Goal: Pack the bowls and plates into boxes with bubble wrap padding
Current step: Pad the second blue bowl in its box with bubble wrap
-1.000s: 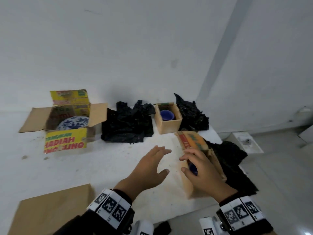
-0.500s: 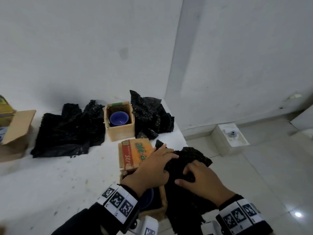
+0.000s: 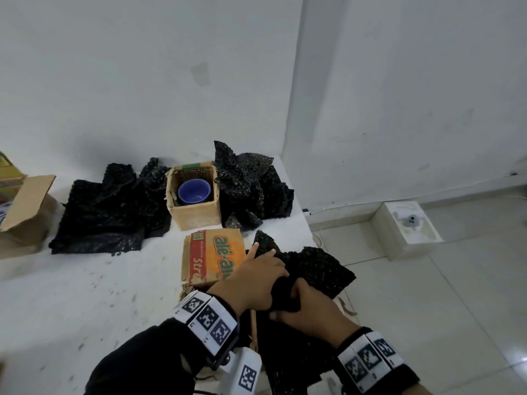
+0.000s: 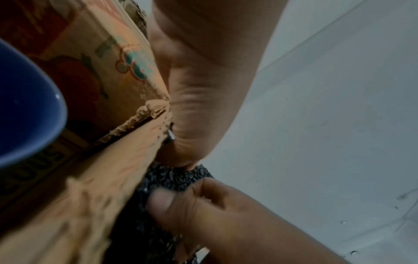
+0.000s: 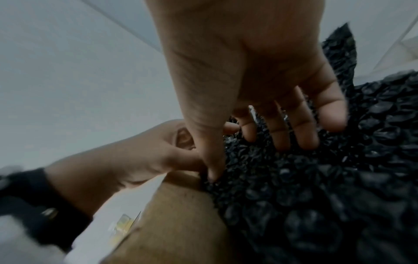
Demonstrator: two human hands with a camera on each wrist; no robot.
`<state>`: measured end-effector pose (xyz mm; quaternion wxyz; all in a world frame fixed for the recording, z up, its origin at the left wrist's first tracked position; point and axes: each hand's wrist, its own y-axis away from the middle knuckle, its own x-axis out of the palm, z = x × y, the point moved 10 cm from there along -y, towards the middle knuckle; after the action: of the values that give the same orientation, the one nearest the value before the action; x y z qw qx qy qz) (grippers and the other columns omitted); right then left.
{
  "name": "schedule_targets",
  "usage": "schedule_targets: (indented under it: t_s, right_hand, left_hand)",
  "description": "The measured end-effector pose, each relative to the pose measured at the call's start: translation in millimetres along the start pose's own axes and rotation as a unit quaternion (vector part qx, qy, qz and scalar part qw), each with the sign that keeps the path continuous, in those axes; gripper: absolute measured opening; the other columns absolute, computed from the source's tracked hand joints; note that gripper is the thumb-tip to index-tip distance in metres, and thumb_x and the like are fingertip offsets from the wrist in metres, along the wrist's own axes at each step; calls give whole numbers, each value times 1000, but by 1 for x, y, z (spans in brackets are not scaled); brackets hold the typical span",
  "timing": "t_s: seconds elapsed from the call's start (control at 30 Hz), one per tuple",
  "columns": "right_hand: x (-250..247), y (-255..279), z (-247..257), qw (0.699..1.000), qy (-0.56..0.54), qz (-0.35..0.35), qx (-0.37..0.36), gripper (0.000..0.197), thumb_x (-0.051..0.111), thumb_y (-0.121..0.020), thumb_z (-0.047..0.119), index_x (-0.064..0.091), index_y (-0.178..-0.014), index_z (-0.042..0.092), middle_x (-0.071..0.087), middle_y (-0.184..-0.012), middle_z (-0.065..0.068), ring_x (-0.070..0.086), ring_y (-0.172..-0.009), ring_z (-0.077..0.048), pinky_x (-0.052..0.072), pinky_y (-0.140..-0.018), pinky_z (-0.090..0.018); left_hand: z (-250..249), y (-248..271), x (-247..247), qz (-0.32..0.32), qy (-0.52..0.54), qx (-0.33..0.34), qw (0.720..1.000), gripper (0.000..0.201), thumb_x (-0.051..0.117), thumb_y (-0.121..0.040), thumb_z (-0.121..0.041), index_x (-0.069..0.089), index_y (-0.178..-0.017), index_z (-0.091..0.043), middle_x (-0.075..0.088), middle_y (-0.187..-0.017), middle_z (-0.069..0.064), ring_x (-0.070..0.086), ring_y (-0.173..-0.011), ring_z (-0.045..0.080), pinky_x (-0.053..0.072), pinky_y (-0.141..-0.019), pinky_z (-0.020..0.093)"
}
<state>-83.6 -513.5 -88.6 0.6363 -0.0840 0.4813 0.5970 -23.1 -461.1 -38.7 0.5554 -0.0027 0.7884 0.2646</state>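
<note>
The near cardboard box (image 3: 219,259) has an orange printed flap and stands at the table's right edge. A blue bowl (image 4: 24,110) sits inside it, hidden by my arm in the head view. A sheet of black bubble wrap (image 3: 319,266) hangs over the box's right side. My left hand (image 3: 256,276) reaches across the box and grips the wrap, index finger stretched out. My right hand (image 3: 310,312) pinches a fold of the same wrap (image 5: 316,178) just below, thumb dug in beside the box wall (image 5: 181,223).
Behind stands a small open box (image 3: 196,215) with a second blue bowl (image 3: 194,191), with black bubble wrap heaped to its left (image 3: 105,212) and right (image 3: 251,189). Another cardboard box (image 3: 25,212) is at the far left. Tiled floor and a white block (image 3: 407,223) lie to the right.
The view has swung right. Both hands left the box top, went to the bubble wrap at its right side, and have now closed on it and bunched it.
</note>
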Motion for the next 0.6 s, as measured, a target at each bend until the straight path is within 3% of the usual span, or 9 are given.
schedule_targets:
  t_s: [0.07,0.17,0.27,0.33,0.5,0.6]
  right_hand:
    - [10,1,0,998,53,11,-10,58,70,-72,49,36,-109,21,52,-97,4,56,-87,-16,37,-56,-22]
    - [8,1,6,997,56,-28,-41,38,59,-83,27,31,-108,22,49,-87,5,60,-86,-22,32,-49,-19]
    - [-15,-3,6,997,-29,-63,-38,25,57,-82,18,43,-101,24,54,-85,5,57,-82,-18,44,-66,-29]
    - [-33,-5,6,992,-96,-75,-36,25,60,-79,11,51,-96,28,58,-85,4,58,-83,-17,45,-73,-27]
    - [-70,-3,13,951,-300,-64,-34,32,50,-83,-6,62,-91,23,68,-84,-2,61,-74,-19,47,-66,-26]
    - [-80,-5,19,918,-392,-37,-41,37,46,-85,-8,65,-87,24,67,-81,-3,59,-69,-17,48,-64,-27]
  left_hand:
    - [1,-3,2,7,-10,-9,1000,57,53,-84,-15,39,-139,-23,30,-150,-3,2,-146,16,-16,-113,45]
    - [1,-5,3,6,17,-2,1000,58,53,-83,-15,40,-138,-24,31,-150,-4,3,-146,14,-16,-113,45]
    - [3,-3,-3,-10,70,13,997,61,54,-79,-9,42,-137,-25,35,-147,-6,7,-145,13,-13,-114,44]
    - [6,-2,-11,-30,97,21,995,65,56,-76,-7,40,-136,-26,39,-144,-7,10,-145,12,-9,-115,43]
    - [17,-1,-34,-109,103,30,988,76,65,-67,-19,34,-136,-32,46,-135,-4,31,-136,14,9,-116,48]
    - [24,0,-52,-171,111,23,979,75,66,-66,-21,37,-134,-33,50,-131,-8,41,-127,11,15,-114,41]
